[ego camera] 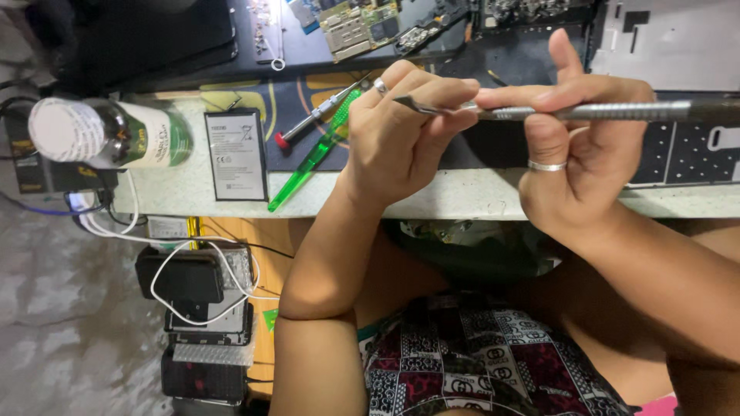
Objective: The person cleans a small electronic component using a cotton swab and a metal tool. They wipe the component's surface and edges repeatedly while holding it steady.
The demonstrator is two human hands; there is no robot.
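Silvery metal pry tool [586,112], slim and knurled, pinched between left hand [401,131] and right hand [574,154] fingers.

A flat phone battery [236,154] lies near the edge of a pale workbench [462,202], beside a green-handled screwdriver [312,154] and a red-tipped screwdriver [320,112]. A bottle [108,132] lies on its side at left. Circuit boards [358,25] sit farther back; white cables [193,262] trail below.

Both hands [478,131] pinch a metal spudger [586,112] above the workbench [462,200].
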